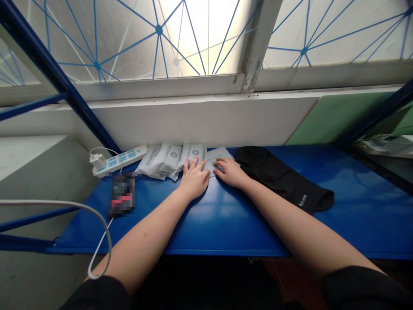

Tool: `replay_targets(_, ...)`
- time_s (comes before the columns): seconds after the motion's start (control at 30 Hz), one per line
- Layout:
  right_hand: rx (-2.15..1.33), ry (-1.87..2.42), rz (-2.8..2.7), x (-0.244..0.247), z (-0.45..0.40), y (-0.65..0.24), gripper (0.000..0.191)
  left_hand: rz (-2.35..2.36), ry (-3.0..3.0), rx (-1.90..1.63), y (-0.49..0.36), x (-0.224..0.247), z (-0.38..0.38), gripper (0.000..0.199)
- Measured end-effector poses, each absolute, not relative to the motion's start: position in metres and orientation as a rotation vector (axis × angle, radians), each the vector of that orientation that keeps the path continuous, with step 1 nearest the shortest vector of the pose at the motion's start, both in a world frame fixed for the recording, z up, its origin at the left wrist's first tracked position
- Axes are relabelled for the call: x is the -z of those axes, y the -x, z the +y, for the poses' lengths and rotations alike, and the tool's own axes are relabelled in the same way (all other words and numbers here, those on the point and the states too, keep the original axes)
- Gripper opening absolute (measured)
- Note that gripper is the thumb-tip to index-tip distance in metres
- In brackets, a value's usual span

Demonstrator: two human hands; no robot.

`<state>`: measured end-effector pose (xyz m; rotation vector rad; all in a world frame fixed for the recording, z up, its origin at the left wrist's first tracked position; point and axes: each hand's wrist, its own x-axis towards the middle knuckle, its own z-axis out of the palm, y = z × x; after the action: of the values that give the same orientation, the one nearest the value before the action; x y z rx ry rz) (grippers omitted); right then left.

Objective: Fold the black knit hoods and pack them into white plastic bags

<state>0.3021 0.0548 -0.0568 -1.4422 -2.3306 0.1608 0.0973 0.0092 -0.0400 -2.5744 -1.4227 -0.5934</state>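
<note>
Both spread hands (195, 178) (231, 172) seemingly touch packets (167, 158), well back from the tabletop's near edge (226, 252).

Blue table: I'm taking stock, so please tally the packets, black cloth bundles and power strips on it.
Packets: 4 visible
Black cloth bundle: 1 (layers unclear)
Power strip: 1
Total: 6

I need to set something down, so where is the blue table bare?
Bare table shows right of the black cloth, and between the forearms, near its front. Crowded: the back left, where the power strip, blurred device and packets sit close together, with the left hand and right hand at the packets.
</note>
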Motion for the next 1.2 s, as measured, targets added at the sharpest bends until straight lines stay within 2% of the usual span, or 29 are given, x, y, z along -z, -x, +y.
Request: replay_targets(1.2, -0.143, 1.444, -2.345, 0.0552, 0.0538, -0.3017, 0.035, -1.421, 2.536, 0.546, -0.0978, 0.0394, 0.0094, 0.023)
